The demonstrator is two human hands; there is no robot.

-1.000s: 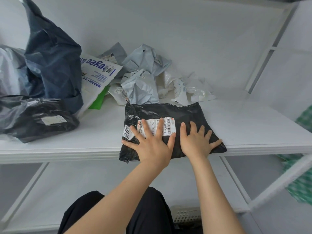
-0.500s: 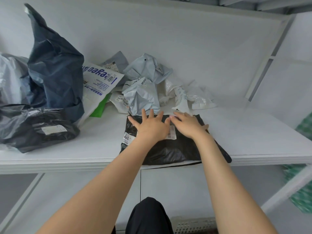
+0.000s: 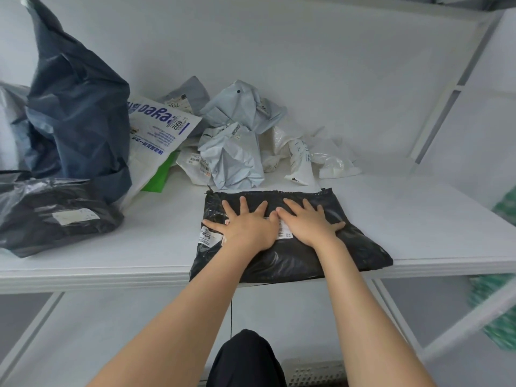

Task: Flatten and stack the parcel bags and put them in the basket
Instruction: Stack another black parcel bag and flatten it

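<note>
Pressing flat on the black parcel bag, both hands now cover its label and reach toward its far edge. A second ago they lay nearer the front edge, so a smoothing stroke has run away from the person. Judgement: this bag is close to flat, and no stack has been started.

The bag lies on the white shelf board, with its near edge slightly over the front lip.

- Left hand: palm down on the bag, fingers straight and spread wide, gripping nothing.
- Right hand: the same, just beside the left.

Beyond the bag lie crumpled grey bags, a white printed bag, a dark blue bag and a second black bag, none of them flattened. A blurred green object at the right edge may be the basket, but this cannot be told.
</note>
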